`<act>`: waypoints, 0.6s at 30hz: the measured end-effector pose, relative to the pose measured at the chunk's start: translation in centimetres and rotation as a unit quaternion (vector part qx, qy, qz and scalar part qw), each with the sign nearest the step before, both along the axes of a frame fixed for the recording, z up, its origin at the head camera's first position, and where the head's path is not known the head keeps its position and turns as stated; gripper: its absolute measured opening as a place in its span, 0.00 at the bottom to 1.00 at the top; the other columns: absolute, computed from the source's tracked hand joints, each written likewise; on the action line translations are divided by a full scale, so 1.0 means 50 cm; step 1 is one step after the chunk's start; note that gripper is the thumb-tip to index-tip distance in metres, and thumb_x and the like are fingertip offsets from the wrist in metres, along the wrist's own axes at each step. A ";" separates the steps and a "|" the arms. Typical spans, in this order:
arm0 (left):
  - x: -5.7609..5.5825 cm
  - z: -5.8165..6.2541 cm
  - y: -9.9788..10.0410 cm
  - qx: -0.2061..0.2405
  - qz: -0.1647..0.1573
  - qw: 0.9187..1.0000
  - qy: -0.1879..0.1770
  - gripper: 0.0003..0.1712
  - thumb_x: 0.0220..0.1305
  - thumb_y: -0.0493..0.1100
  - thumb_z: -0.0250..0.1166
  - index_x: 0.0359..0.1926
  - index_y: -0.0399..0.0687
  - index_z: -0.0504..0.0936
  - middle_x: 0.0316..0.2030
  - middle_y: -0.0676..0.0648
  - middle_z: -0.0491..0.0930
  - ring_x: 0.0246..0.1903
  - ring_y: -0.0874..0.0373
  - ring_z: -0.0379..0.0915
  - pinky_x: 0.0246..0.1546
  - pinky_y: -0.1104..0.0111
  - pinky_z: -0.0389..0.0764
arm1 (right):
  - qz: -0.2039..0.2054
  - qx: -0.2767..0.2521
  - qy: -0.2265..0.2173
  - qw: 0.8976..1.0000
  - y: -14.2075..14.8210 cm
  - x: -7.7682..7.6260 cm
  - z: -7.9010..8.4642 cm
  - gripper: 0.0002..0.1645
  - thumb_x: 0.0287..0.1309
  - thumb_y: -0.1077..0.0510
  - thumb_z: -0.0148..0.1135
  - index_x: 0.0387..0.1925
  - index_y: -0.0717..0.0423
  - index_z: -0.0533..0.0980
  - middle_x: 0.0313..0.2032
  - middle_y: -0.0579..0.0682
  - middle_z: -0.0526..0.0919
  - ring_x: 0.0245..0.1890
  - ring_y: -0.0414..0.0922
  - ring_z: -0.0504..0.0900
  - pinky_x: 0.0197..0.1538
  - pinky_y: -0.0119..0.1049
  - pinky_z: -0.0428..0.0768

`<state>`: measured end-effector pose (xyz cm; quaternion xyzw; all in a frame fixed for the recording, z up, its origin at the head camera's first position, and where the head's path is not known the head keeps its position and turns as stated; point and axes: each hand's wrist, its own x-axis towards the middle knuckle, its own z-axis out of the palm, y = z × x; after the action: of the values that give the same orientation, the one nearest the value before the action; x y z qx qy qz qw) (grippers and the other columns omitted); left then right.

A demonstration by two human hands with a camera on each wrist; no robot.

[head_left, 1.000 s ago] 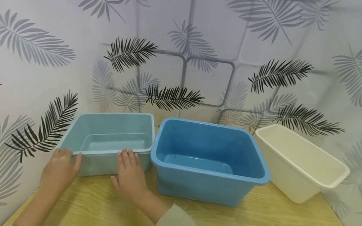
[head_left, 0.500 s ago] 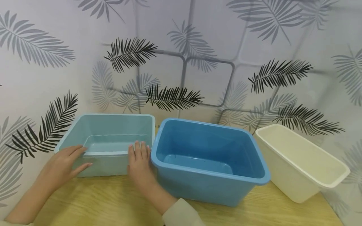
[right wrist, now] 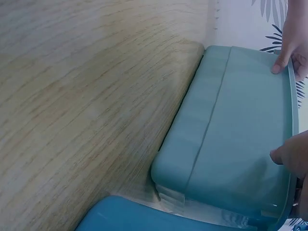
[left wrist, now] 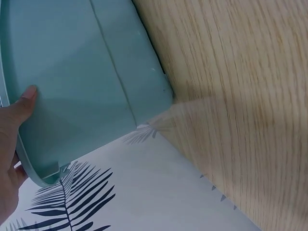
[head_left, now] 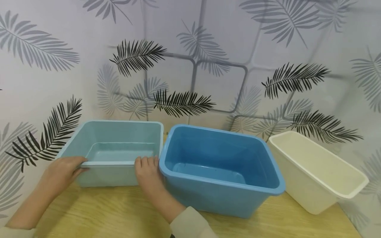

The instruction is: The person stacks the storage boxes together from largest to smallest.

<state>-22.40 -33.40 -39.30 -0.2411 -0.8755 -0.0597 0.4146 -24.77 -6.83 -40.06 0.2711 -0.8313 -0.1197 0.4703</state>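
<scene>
A pale teal plastic bin [head_left: 119,175] stands at the left on the wooden table. My left hand [head_left: 63,173] grips its front rim near the left corner, thumb below on the front wall and fingers over the edge. Near the right corner my right hand [head_left: 148,173] holds the same rim, its fingers bent over into the bin. In the left wrist view the thumb of the left hand [left wrist: 12,125] presses the outer wall. The right wrist view shows the right hand [right wrist: 294,156] with its thumb on that wall too.
A deeper blue bin [head_left: 208,195] stands close against the teal one's right side. Further right is a narrow cream bin [head_left: 303,185], set at an angle. A leaf-patterned wall covering [head_left: 190,79] rises behind all three. The wooden tabletop [head_left: 104,211] runs in front.
Both hands have taken hold of the teal bin's front rim; half a second ago the left thumb was spread away from it. The right hand has shifted right along the rim.
</scene>
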 end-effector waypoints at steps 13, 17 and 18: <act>0.042 0.006 -0.012 0.037 0.051 0.998 -0.029 0.34 0.53 0.67 0.40 0.25 0.45 0.78 0.21 0.48 0.81 0.20 0.47 0.76 0.18 0.59 0.73 | 0.043 -0.034 0.019 0.998 -0.014 0.021 0.018 0.15 0.42 0.60 0.68 0.14 0.46 0.69 0.14 0.39 0.73 0.17 0.34 0.70 0.21 0.25 0.66; 0.049 0.007 -0.012 0.042 0.054 0.997 -0.027 0.33 0.52 0.67 0.41 0.26 0.45 0.79 0.21 0.47 0.82 0.20 0.47 0.77 0.18 0.58 0.74 | 0.040 -0.052 0.037 0.997 -0.017 0.029 0.023 0.18 0.41 0.60 0.69 0.12 0.46 0.68 0.11 0.39 0.71 0.14 0.33 0.67 0.19 0.25 0.63; 0.050 0.007 -0.012 0.042 0.055 0.997 -0.024 0.35 0.52 0.68 0.39 0.26 0.44 0.79 0.21 0.46 0.82 0.20 0.46 0.77 0.18 0.57 0.74 | 0.041 -0.054 0.038 0.997 -0.018 0.030 0.024 0.18 0.41 0.60 0.69 0.12 0.46 0.68 0.11 0.39 0.71 0.15 0.33 0.68 0.19 0.25 0.63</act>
<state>-19.88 -34.02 -38.93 -0.1733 -0.8938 -0.0793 0.4060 -23.26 -7.72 -38.86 0.2744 -0.8064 -0.0660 0.5198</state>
